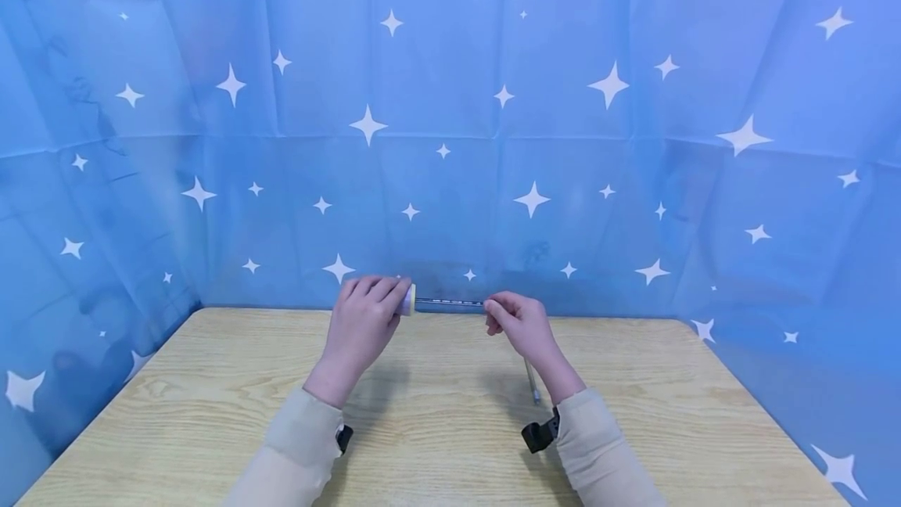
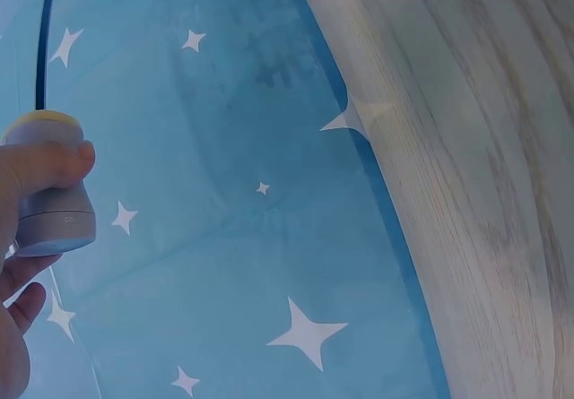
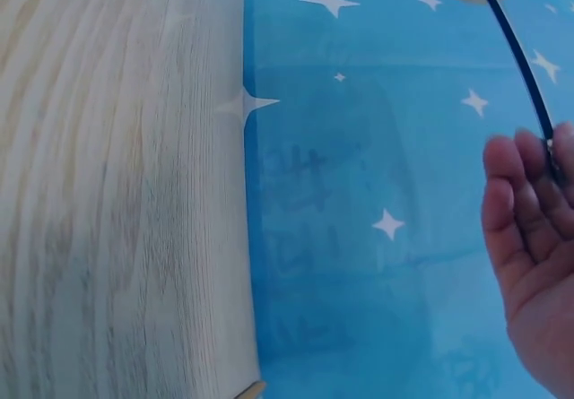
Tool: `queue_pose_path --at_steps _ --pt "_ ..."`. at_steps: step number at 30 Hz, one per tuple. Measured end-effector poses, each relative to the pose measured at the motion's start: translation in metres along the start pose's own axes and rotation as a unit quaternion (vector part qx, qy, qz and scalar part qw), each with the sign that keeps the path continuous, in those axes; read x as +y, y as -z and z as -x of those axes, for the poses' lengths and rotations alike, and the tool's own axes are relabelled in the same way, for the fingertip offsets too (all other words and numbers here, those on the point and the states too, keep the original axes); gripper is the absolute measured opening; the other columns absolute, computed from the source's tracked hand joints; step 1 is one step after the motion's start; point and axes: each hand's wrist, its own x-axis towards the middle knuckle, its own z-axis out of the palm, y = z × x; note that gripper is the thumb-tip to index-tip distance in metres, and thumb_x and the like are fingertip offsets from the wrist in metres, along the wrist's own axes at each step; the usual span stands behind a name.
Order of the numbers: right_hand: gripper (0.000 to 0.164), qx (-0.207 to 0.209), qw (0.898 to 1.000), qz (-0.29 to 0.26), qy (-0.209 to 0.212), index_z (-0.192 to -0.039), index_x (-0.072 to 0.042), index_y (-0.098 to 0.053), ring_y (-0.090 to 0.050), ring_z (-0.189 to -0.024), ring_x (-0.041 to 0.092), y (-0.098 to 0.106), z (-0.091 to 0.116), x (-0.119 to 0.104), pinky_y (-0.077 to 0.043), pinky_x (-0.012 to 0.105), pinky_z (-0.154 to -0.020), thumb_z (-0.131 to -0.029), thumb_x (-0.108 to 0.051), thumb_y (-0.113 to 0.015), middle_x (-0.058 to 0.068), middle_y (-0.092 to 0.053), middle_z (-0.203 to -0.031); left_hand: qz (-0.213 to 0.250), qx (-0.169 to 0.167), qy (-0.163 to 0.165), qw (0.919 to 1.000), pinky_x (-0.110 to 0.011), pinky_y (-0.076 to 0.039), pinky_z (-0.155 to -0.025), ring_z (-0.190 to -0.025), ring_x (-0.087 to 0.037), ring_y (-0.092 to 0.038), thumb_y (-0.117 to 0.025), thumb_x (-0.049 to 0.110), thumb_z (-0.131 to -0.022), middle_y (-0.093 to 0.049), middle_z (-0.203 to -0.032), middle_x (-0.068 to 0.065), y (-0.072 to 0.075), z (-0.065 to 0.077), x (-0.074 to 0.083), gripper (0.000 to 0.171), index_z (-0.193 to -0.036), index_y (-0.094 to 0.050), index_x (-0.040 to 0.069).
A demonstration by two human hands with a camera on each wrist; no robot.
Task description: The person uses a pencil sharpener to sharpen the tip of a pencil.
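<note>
My left hand [image 1: 362,323] grips a small, rounded pencil sharpener [image 2: 56,229], pale grey-lilac with a yellow end. A dark pencil [image 1: 450,302] with white print along its side runs into the hole in that yellow end. With thumb and fingertips my right hand [image 1: 521,325] pinches the pencil's other end. Both hands are raised over the far part of the table, and the pencil spans the gap between them nearly level in the head view. The pencil's inner end is hidden inside the sharpener.
A second, light-coloured pencil [image 1: 531,382] lies on the wooden table [image 1: 436,429], partly hidden beneath my right forearm. Behind the table's far edge hangs a blue cloth [image 1: 450,233] with white stars, which also runs along both sides.
</note>
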Motion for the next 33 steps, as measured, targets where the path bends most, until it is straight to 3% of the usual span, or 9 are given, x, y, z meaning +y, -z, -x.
queue_pose_path --at_steps 8,14,19,24,33 --pt "0.029 -0.034 0.998 -0.022 -0.038 -0.080 -0.001 -0.063 -0.061 -0.065 0.032 0.004 0.007 -0.032 -0.055 0.042 -0.066 -0.102 -0.014 -0.049 0.020 -0.059 -0.068 0.001 0.007 -0.004 1.0000 -0.041 -0.046 -0.085 -0.098 -0.026 -0.062 -0.080 0.005 -0.073 -0.070 -0.108 -0.004 -0.001 0.001 0.001 0.045 -0.116 -0.071 0.012" --pt "0.031 -0.044 0.995 -0.062 -0.072 -0.084 0.001 -0.065 -0.058 -0.063 0.033 0.004 0.002 -0.021 -0.054 0.041 -0.065 -0.103 -0.017 -0.048 0.020 -0.058 -0.068 -0.004 0.014 -0.007 0.9999 -0.041 -0.047 -0.086 -0.098 -0.026 -0.063 -0.080 0.006 -0.074 -0.069 -0.107 -0.004 -0.001 0.001 0.001 0.043 -0.115 -0.071 0.012" --pt "0.032 -0.016 0.993 -0.090 -0.080 -0.096 0.001 -0.069 -0.060 -0.067 0.034 0.001 -0.004 0.000 -0.053 0.035 -0.065 -0.102 -0.024 -0.051 0.018 -0.065 -0.078 0.001 0.006 0.000 1.0000 -0.041 -0.047 -0.086 -0.101 -0.026 -0.063 -0.081 0.008 -0.074 -0.069 -0.109 -0.004 -0.001 -0.001 0.000 0.045 -0.117 -0.070 0.012" --pt "0.032 -0.007 0.994 -0.084 -0.064 -0.117 -0.002 -0.067 -0.065 -0.074 0.035 0.001 -0.003 0.006 -0.051 0.030 -0.067 -0.101 -0.026 -0.053 0.017 -0.070 -0.095 0.020 0.003 0.016 0.9997 -0.042 -0.047 -0.086 -0.102 -0.027 -0.061 -0.081 0.006 -0.074 -0.068 -0.110 -0.004 0.000 -0.001 -0.004 0.046 -0.117 -0.069 0.012" --pt "0.032 0.003 0.996 -0.082 -0.023 -0.117 -0.001 -0.067 -0.068 -0.074 0.032 0.003 -0.005 0.004 -0.053 0.036 -0.083 -0.090 -0.017 -0.071 0.013 -0.073 -0.097 0.040 0.002 0.035 0.9986 -0.045 -0.046 -0.089 -0.105 -0.028 -0.060 -0.080 0.005 -0.075 -0.067 -0.112 -0.005 0.004 0.001 -0.009 0.047 -0.119 -0.068 0.013"
